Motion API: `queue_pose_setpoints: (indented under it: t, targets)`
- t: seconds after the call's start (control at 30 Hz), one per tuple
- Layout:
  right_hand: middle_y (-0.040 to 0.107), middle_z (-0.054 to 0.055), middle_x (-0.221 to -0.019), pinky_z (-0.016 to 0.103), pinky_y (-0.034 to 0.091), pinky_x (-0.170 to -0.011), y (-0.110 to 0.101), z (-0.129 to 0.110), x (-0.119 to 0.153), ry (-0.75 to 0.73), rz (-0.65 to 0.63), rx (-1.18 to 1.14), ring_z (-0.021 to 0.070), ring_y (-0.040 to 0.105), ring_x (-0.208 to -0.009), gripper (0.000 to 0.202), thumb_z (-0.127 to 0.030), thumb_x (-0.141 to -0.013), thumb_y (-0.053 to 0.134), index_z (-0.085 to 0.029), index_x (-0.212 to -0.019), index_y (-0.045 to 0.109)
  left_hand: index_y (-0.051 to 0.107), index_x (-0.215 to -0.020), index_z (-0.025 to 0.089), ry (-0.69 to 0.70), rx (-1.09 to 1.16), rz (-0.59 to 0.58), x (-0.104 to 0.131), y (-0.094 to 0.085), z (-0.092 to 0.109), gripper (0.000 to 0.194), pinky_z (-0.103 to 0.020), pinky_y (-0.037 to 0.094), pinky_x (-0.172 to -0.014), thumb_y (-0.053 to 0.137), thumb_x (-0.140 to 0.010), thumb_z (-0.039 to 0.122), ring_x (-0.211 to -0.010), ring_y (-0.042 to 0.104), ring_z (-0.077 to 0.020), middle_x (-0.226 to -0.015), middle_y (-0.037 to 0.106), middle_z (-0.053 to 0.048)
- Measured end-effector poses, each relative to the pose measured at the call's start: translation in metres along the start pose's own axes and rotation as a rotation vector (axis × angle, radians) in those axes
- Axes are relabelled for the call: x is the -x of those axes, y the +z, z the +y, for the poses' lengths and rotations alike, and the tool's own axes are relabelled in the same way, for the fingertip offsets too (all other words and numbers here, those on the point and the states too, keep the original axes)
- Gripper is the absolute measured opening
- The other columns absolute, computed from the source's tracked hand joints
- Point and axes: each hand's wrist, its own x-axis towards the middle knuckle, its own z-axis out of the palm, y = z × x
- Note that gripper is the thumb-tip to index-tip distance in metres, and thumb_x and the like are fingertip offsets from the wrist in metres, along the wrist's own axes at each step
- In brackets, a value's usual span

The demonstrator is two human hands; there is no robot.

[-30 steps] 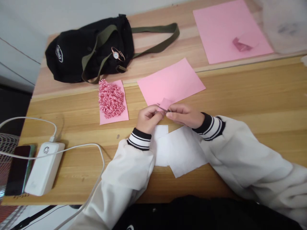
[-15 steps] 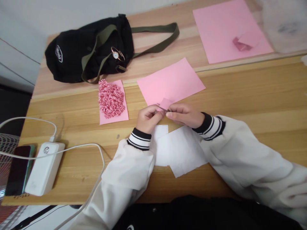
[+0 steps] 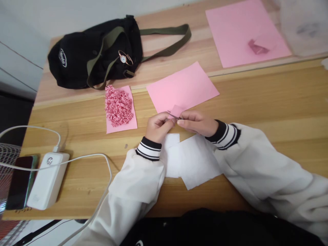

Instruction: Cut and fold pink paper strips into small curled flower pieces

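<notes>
A small pink paper piece (image 3: 176, 111) and a thin dark stick (image 3: 174, 117) lying across it are held between my two hands. My left hand (image 3: 157, 127) is closed in a pinch at their left side, thumb on top. From the right, my right hand (image 3: 198, 123) pinches the stick's other end, with the fingers curled and the fingertips partly hidden. Just beyond the hands lies a larger pink paper sheet (image 3: 184, 85). White paper sheets (image 3: 197, 160) overlap on the table below my wrists.
Pink curled paper bits (image 3: 119, 107) are heaped on a pink card at left. Behind it lies a black bag (image 3: 94, 51) with a watch (image 3: 123, 59) on it. A power bank (image 3: 48, 181), cable and phone (image 3: 20, 181) sit near left. Another pink sheet (image 3: 238, 34) is at the back right.
</notes>
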Motion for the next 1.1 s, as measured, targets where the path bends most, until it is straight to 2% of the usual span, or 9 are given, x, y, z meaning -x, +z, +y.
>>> queue_pose_setpoints:
  t: [0.93,1.1]
  targets:
    - [0.030,-0.009,-0.048,0.023,0.019,-0.045,0.0001,-0.0025,-0.0002,0.015,-0.015,0.002,0.0051,0.026,-0.045,0.040,-0.046,-0.085,0.054,-0.017,-0.062,0.042,0.061,-0.056,0.015,-0.036,0.005,-0.012,0.0003,-0.0004,0.0019,0.013,-0.023,0.033,-0.050,0.065,-0.066,0.023,-0.049,0.045,-0.0081,-0.050,0.052,0.003]
    - [0.032,-0.008,-0.050,0.023,0.021,-0.047,0.0001,-0.0032,-0.0006,0.024,-0.004,0.007,0.0061,0.029,-0.048,0.038,-0.049,-0.083,0.055,-0.015,-0.068,0.049,0.060,-0.055,0.015,-0.046,-0.003,-0.007,0.0005,-0.0004,0.0033,0.015,-0.023,0.034,-0.051,0.065,-0.066,0.025,-0.049,0.045,-0.0081,-0.050,0.052,0.003]
